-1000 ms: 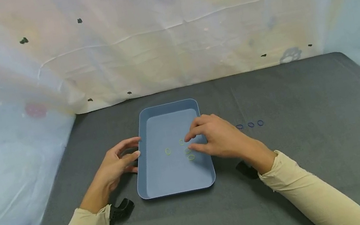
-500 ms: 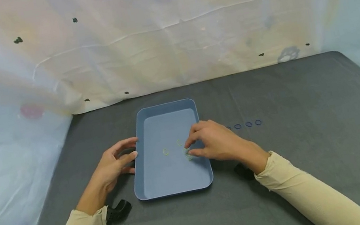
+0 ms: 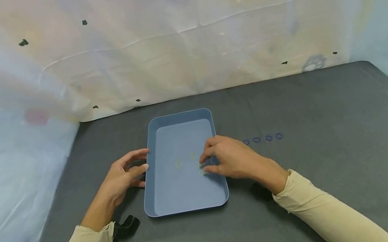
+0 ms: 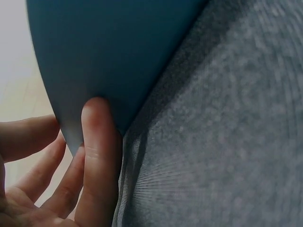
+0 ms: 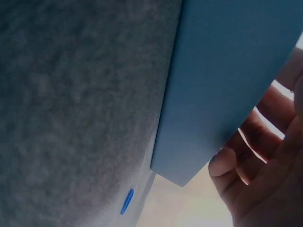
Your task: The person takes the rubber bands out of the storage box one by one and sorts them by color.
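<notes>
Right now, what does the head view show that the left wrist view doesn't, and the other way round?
Only the head view shows the green bands lying inside the tray, the right hand over them, and four blue bands in a row on the mat. Only the left wrist view shows, close up, the left thumb pressed against the tray's outer wall. Both show the left hand at the tray's left side, on the grey mat.
</notes>
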A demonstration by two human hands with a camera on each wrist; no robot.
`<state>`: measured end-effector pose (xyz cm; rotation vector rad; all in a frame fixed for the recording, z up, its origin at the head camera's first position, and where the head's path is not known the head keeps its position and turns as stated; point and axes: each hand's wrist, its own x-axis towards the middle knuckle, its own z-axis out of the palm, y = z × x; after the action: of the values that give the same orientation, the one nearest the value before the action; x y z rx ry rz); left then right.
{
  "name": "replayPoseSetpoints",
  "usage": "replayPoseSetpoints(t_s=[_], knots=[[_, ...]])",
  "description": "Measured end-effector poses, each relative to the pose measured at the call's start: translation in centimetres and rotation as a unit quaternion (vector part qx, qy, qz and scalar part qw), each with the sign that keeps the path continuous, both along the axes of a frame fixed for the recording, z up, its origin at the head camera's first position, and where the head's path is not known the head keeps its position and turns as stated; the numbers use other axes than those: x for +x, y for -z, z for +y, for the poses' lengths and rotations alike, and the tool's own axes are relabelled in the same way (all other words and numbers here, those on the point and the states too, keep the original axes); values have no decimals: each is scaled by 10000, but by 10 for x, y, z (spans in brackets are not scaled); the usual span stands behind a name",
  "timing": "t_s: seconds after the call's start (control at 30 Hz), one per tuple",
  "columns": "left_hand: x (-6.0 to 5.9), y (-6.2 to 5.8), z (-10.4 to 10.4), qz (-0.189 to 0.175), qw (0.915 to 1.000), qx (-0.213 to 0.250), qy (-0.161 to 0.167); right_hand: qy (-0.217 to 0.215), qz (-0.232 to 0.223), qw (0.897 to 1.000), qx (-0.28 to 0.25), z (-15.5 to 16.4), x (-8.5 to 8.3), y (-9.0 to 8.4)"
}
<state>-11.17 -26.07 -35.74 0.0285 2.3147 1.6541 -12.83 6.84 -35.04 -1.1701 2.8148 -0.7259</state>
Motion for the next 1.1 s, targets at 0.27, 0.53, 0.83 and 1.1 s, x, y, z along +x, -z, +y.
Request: replayPoseSetpoints(t_s=[0.27, 0.53, 0.83, 1.1], knots=[[1, 0, 7, 5, 10000, 31, -10, 51, 93, 9994, 327, 3, -2, -2], [-3, -2, 9, 80, 10000, -7, 10, 120, 36, 9991, 397, 3, -7, -6], [-6, -1, 8, 48, 10000, 33, -51, 45, 55, 9987, 500, 0, -12, -8], [-9, -1, 10, -12, 10000, -59, -34, -3, 102, 9990, 426, 4, -15, -4]])
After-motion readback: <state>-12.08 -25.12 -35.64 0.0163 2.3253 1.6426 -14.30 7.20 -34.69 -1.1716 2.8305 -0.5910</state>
